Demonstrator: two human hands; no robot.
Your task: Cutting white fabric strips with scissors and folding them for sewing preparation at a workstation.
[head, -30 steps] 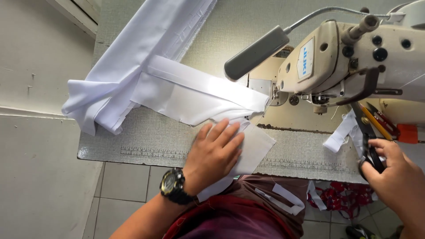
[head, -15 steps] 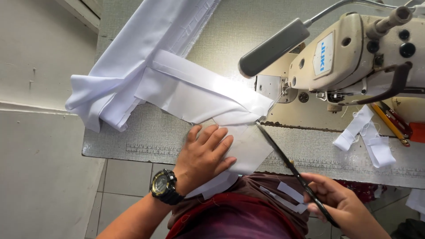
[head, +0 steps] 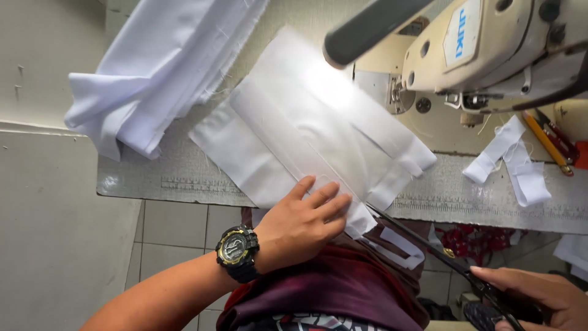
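The left hand [head: 303,224], wearing a black wristwatch [head: 237,252], lies flat with fingers spread on the near corner of a folded white cloth piece [head: 300,132], pressing it against the table [head: 184,184] edge. The right hand [head: 539,300] is closed around the handles of black scissors [head: 441,257], whose blades are slightly parted and point toward the cloth edge just beside the left fingertips. The cloth extends across the table toward the sewing machine [head: 484,49], under a bright lamp glare. A larger bundle of white fabric [head: 153,73] hangs over the far left edge. Small white scraps [head: 514,162] and a yellow pencil [head: 545,141] lie near the machine base
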